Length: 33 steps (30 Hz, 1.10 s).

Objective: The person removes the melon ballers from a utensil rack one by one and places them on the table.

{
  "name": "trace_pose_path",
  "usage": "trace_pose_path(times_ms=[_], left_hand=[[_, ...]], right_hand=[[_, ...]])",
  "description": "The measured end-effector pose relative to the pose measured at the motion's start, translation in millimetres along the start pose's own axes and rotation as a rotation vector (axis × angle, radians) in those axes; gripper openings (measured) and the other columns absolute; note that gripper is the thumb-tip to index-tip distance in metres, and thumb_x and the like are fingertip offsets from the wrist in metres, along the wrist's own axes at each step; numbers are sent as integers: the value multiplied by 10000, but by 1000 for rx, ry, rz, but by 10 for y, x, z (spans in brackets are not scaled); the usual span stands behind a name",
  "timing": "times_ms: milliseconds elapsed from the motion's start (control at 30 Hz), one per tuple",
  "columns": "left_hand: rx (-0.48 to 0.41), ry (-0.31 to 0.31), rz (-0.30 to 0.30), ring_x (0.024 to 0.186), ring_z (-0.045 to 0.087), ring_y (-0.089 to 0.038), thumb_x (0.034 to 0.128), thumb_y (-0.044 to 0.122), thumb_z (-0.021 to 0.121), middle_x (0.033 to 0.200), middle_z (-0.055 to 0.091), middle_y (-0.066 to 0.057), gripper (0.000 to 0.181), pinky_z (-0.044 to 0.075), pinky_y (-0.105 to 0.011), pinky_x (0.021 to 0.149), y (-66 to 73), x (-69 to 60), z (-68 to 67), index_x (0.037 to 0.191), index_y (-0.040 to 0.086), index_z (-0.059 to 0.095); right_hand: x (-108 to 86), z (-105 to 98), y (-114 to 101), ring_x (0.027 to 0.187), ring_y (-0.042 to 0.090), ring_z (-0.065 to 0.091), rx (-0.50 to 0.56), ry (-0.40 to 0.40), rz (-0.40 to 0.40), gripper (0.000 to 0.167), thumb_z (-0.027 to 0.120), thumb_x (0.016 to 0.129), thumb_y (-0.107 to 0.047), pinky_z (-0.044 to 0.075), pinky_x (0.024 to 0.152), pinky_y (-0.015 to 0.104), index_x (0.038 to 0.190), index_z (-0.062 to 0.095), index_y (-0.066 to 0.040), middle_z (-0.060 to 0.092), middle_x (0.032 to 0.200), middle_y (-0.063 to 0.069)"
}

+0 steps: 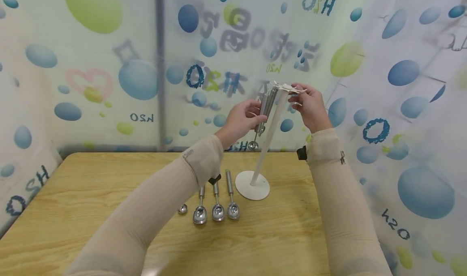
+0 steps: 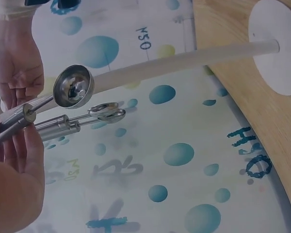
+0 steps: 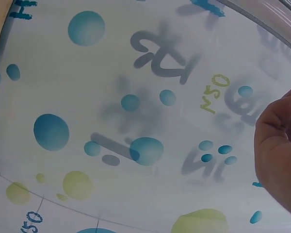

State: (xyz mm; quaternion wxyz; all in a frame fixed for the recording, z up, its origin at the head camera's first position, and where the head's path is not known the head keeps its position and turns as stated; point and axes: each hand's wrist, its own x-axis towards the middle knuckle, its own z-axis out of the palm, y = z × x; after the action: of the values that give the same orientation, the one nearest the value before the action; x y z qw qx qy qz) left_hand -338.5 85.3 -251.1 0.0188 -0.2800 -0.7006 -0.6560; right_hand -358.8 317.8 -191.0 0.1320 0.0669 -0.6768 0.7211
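My left hand [image 1: 241,120] grips the metal handle of a scoop with a small round bowl [image 2: 73,86], near the top of a white stand [image 1: 268,138]. In the left wrist view, more metal scoops [image 2: 106,112] hang bowl outward beside the pole; their upper ends are hidden. The stand tilts, its round base [image 1: 252,191] low at the table. Up at the hooked top [image 1: 288,88], my right hand [image 1: 310,108] holds the rim between thumb and fingers. Only part of that hand [image 3: 281,155] shows in the right wrist view, without the stand.
On the wooden table [image 1: 284,235] several metal scoops lie in a row left of the base, among them one with an oval bowl [image 1: 233,210] and a smaller one [image 1: 182,208] partly behind my left sleeve. A patterned curtain [image 1: 109,118] stands behind the table.
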Motion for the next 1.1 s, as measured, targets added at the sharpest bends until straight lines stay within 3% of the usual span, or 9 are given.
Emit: trace_pose_path(times_ms=[167, 500, 667, 1100], left_hand=[[25, 11, 3, 985, 660, -206, 960, 174, 730, 1091, 666, -59, 355, 602, -329, 802, -75, -49, -105, 1294, 129, 620], [91, 23, -51, 996, 656, -223, 959, 210, 736, 1116, 670, -61, 376, 597, -430, 850, -256, -164, -384, 1305, 130, 612], [127, 51, -72, 999, 663, -221, 955, 210, 741, 1122, 673, -63, 387, 603, -403, 834, -356, -237, -513, 1307, 120, 607], [124, 68, -110, 981, 655, -239, 947, 210, 750, 1088, 677, -63, 336, 601, -392, 810, -509, -374, -698, 1253, 130, 634]], right_hand=[[-8, 6, 8, 788, 145, 620, -1, 9, 10, 266, 576, 1019, -289, 495, 642, 221, 1154, 684, -87, 660, 996, 45], [-6, 18, 13, 787, 143, 623, 1, 24, 13, 273, 573, 1021, -289, 500, 645, 222, 1176, 673, -88, 657, 1050, 78], [-7, 18, 20, 783, 144, 620, 10, 30, 17, 268, 586, 1012, -299, 501, 651, 225, 1153, 692, -97, 663, 1017, 60], [3, 15, 49, 783, 151, 616, 50, 22, 15, 244, 610, 999, -295, 494, 647, 227, 1123, 712, -112, 660, 978, 38]])
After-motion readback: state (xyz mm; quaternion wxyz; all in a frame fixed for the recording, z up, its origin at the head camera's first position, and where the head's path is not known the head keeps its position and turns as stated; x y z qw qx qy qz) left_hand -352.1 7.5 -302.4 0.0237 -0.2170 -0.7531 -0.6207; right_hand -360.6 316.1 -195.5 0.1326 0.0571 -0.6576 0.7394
